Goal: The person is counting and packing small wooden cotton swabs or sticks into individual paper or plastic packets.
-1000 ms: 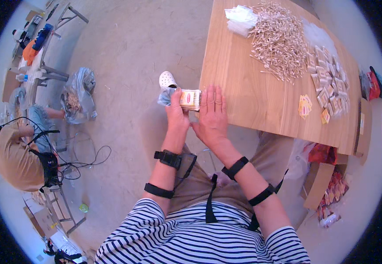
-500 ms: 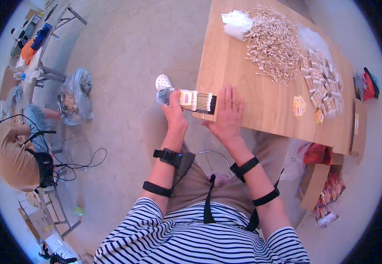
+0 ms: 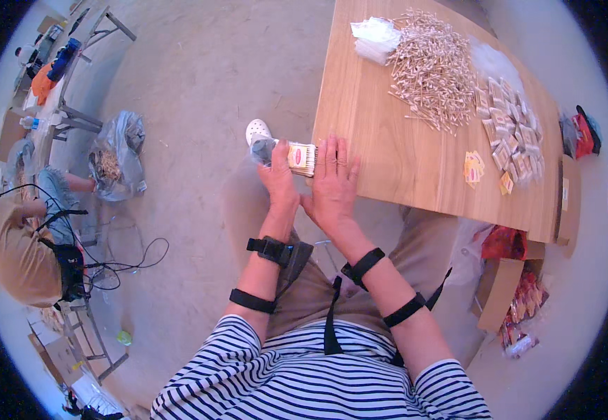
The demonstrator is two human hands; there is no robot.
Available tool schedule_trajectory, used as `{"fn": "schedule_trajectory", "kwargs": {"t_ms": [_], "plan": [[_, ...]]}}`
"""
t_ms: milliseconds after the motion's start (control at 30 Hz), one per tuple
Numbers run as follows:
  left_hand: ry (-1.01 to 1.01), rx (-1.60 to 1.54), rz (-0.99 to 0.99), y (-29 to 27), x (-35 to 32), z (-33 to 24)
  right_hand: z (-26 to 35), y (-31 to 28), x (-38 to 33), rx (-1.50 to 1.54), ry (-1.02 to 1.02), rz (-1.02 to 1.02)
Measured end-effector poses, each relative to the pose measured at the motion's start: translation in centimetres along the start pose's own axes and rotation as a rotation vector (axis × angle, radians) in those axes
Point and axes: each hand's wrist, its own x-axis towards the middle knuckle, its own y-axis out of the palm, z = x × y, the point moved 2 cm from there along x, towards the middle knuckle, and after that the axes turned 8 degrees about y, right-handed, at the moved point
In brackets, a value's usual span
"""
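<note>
At the near left corner of the wooden table (image 3: 402, 164), my left hand (image 3: 277, 180) is closed round a small clear bag of cotton swabs (image 3: 302, 159). A white and yellow card with a red mark shows on top of the swabs. My right hand (image 3: 333, 187) lies flat with its fingers stretched out, against the swabs' right end, and hides the corner beneath it. To the far right of my hands lies a big heap of loose cotton swabs (image 3: 431, 77). Several yellow and white cards (image 3: 472, 168) rest nearer on the tabletop.
Empty clear bags (image 3: 376, 40) lie left of the heap, filled swab packs (image 3: 512, 136) to its right. A cardboard box (image 3: 500, 294) stands below the table's right side. On the left, another person (image 3: 27, 245) sits by a bench, near a plastic sack (image 3: 117, 157).
My right hand has slid left along the swabs, up to the bag. The swab ends that stuck out and a dark piece at the corner are now covered or pushed in.
</note>
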Motion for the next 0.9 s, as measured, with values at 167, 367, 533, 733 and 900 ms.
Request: {"fn": "schedule_trajectory", "kwargs": {"t_ms": [167,367,533,733,900], "plan": [[0.01,0.063,0.026,-0.7,0.3,-0.9,-0.7,0.7,0.0,0.095,-0.005,-0.018],[-0.133,-0.022,0.179,-2.7,2.0,-1.8,-2.0,-0.2,-0.6,0.026,0.02,-0.044],[-0.099,0.034,0.129,-2.3,2.0,-1.0,-1.6,-0.2,-0.6,-0.045,0.031,-0.041],[-0.062,-0.009,0.175,-2.7,2.3,-0.2,-0.8,-0.1,-0.1,-0.099,0.008,0.018],[-0.042,-0.028,0.177,-2.6,2.3,0.3,-0.5,0.0,0.2,-0.103,-0.002,0.05]]}}
